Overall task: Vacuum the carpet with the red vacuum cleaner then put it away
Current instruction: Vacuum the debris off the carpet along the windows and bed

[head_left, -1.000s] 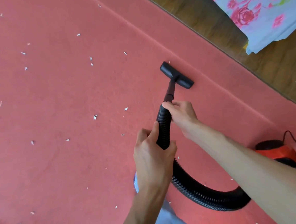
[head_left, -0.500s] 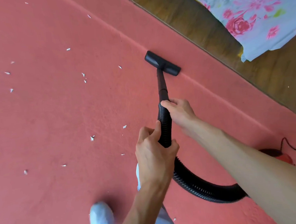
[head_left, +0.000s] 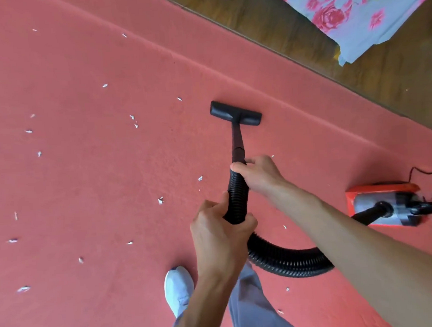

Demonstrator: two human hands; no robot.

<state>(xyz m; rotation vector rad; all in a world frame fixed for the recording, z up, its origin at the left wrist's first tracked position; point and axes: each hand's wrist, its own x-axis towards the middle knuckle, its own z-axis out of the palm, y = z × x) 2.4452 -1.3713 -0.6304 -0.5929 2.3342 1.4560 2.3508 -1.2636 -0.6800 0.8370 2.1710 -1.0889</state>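
A red carpet point(head_left: 91, 185) fills most of the view, strewn with several small white paper scraps point(head_left: 160, 200). The flat black nozzle point(head_left: 235, 113) lies on the carpet just short of a raised crease. Its thin tube runs back into a black ribbed hose point(head_left: 287, 261). My left hand point(head_left: 220, 234) grips the hose lower down. My right hand point(head_left: 256, 172) grips it higher, where hose meets tube. The hose curves right to the red vacuum cleaner point(head_left: 385, 208), which sits on the carpet at the right edge.
Dark wooden floor point(head_left: 290, 34) borders the carpet at the top right. A flowered bedsheet point(head_left: 357, 13) hangs over it. A dark cord point(head_left: 425, 171) trails from the vacuum cleaner. My white shoe point(head_left: 179, 289) and grey trouser leg stand at the bottom centre.
The nozzle has slid along the carpet beside the crease. My view has dropped and turned right, so the whole vacuum body and my shoe now show. Both hands keep their hold.
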